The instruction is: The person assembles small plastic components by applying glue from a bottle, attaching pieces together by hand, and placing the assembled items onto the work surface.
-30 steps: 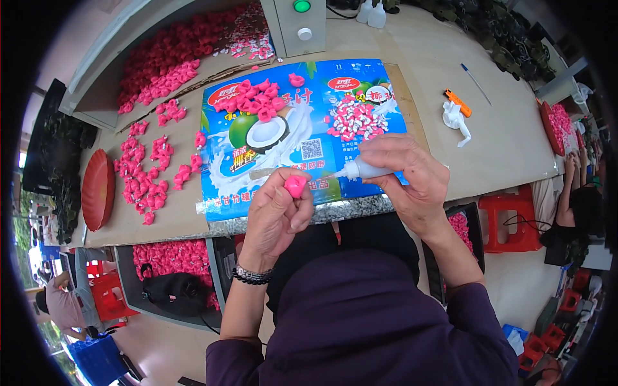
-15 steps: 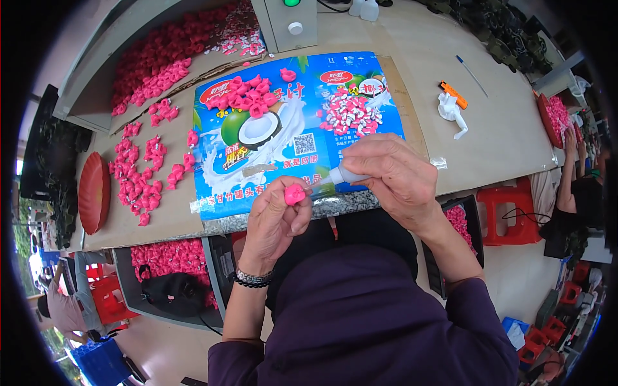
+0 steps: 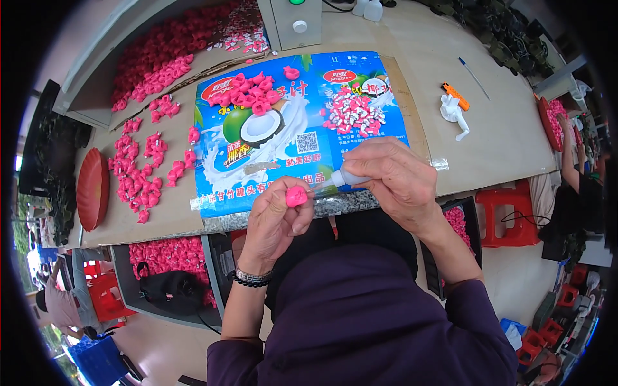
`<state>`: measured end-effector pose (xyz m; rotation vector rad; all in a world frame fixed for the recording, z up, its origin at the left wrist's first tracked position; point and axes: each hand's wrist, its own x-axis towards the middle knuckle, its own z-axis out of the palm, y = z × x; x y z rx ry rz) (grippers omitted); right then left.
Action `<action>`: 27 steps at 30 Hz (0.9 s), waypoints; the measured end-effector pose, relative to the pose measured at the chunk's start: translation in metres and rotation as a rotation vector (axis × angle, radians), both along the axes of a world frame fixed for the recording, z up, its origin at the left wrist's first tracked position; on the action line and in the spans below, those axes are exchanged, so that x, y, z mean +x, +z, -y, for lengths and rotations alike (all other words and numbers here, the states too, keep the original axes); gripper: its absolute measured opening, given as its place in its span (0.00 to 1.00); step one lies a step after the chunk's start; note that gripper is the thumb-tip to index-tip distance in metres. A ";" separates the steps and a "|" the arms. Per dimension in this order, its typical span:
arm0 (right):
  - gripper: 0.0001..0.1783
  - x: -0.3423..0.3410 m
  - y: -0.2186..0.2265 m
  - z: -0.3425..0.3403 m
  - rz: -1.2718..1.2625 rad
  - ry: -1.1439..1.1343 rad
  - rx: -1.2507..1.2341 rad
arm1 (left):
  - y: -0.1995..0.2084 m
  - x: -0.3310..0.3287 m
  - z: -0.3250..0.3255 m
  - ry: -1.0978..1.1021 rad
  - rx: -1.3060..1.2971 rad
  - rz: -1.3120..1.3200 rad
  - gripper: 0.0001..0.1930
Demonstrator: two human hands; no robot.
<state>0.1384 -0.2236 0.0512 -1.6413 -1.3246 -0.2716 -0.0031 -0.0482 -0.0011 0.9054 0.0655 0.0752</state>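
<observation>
Had pink piece (image 3: pixel 297 196) pinched between thumb and fingers of left hand (image 3: pixel 277 213), held up by near edge of blue sheet (image 3: pixel 222 186). Had bottle (image 3: pixel 347 175) gripped in right hand (image 3: pixel 400 183), tipped sideways, thin nozzle (image 3: pixel 324 184) pointed left at piece.

Judged piece light, probably soft and rubbery, liable to squash under a hard pinch, maybe slick if wet. Rated best hold: lightly by the sides, nozzle-facing side left free. Judged bottle light and squeezable, best held round the body.

Couldn't tell nozzle contact from a near miss; too small and faint at the tip. Couldn't make out underside of piece, covered by fingers. Lost most of bottle body behind right hand; couldn't check fill level.
</observation>
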 end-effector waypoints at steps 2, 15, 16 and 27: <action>0.16 -0.001 0.000 0.000 0.000 -0.002 -0.003 | 0.001 0.000 -0.001 0.005 0.000 0.001 0.23; 0.17 -0.005 -0.001 0.003 0.010 -0.045 0.031 | 0.005 0.004 0.005 0.243 0.041 0.092 0.15; 0.17 -0.005 -0.002 0.002 0.012 -0.046 0.026 | 0.005 0.004 0.004 0.232 0.046 0.108 0.15; 0.19 -0.008 -0.008 0.001 0.017 -0.062 0.041 | 0.002 0.004 0.005 0.300 0.051 0.187 0.12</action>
